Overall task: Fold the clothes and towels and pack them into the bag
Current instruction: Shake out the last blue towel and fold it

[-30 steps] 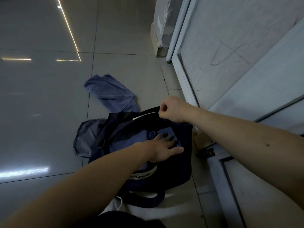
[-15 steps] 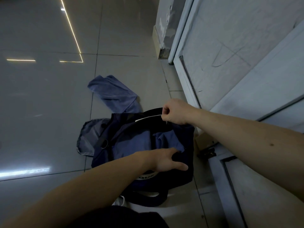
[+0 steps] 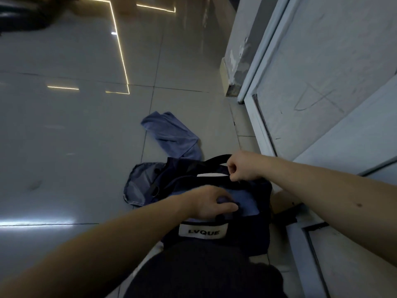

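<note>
A dark navy bag (image 3: 253,235) with a white label reading LVQUE sits open on the tiled floor in front of me. My right hand (image 3: 242,167) grips the bag's far rim by the black strap and holds the mouth open. My left hand (image 3: 211,204) reaches into the bag, its fingers curled on a blue folded cloth (image 3: 245,200) inside. A blue towel (image 3: 171,134) lies crumpled on the floor beyond the bag. A grey-blue denim garment (image 3: 139,186) lies at the bag's left side, partly under it.
A white door and frame (image 3: 322,82) run along the right side, close to the bag. Glossy floor tiles (image 3: 75,136) spread to the left. My dark-clothed knee (image 3: 204,272) fills the bottom centre. A dark object (image 3: 21,16) sits at the top left corner.
My left hand has slid back toward me inside the bag and curled onto the blue cloth. The view has tilted up and closer; the bag's label now faces me.
</note>
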Demonstrator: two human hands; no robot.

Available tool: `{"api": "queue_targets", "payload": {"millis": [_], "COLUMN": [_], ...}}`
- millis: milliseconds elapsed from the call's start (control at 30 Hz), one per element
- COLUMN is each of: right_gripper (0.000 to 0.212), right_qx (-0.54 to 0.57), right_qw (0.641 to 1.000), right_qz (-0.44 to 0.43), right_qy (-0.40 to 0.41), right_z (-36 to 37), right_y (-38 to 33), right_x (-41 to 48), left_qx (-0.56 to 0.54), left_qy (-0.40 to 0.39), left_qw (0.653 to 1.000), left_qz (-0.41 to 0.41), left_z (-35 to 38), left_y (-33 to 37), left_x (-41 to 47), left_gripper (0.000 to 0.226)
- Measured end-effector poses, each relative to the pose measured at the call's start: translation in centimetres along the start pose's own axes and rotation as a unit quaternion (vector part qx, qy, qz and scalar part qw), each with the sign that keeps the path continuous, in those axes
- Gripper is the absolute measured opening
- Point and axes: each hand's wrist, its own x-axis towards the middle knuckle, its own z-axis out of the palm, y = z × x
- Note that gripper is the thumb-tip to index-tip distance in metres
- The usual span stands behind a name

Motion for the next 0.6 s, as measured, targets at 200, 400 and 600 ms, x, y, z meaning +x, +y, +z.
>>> {"api": "queue_targets", "payload": {"millis": [200, 400, 600], "right_gripper": [0.021, 0.022, 0.011], "right_qx": [-0.048, -0.021, 0.027], "right_qw": [0.999, 0.998, 0.993], "right_qz": [0.010, 0.006, 0.092], "right_qy": [0.011, 0.055, 0.069], "right_z": [-3.8, -4.9, -0.5], "right_y": [-4.6, -9.6, -9.5], "right_x": [3.8, 14.5, 26.6], "left_qx": [0.019, -0.020, -0.027], "left_qy": [0.216, 0.283, 0.242], "left_qw": [0.976, 0.950, 0.949], "left_qz": [-0.012, -0.131, -0.200], "left_z": [-6.2, -10.7, -12.2], "left_y": [-4.7, -13.3, -22.6], "left_x": [-2.9, -1.2, 3.5], "left_gripper": [0.024, 0.022, 0.029]}}
